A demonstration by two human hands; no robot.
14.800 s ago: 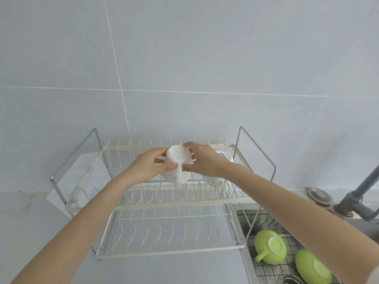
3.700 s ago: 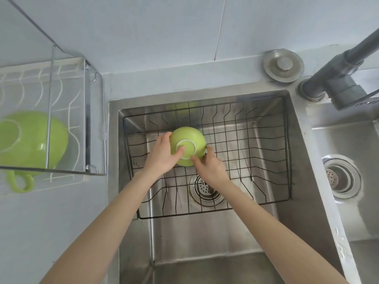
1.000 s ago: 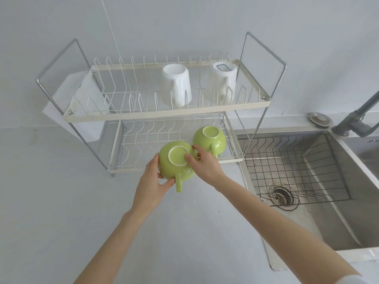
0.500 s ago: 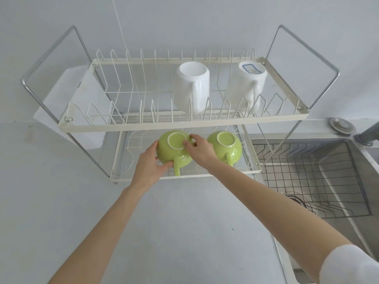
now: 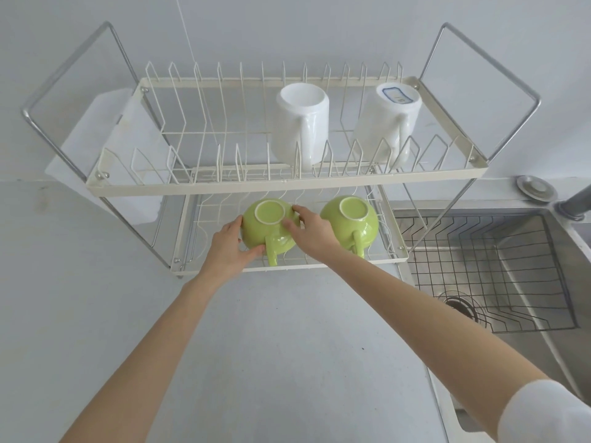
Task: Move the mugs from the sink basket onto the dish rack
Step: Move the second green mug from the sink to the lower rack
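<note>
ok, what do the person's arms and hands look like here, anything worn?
Both hands are bare: left hand, right hand, no gloves, and no rings or watch that show. Both forearms are uncovered. The only clothing in view is a white sleeve on the right upper arm at the lower right corner. No sleeve shows on the left arm.

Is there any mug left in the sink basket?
No, the sink basket holds no mugs; two white mugs and two green mugs are all at the dish rack.

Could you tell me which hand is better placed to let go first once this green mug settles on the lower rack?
Probably the right hand: only its fingertips rest on the green mug's upturned base, while the left hand cups its side beside the handle.
</note>
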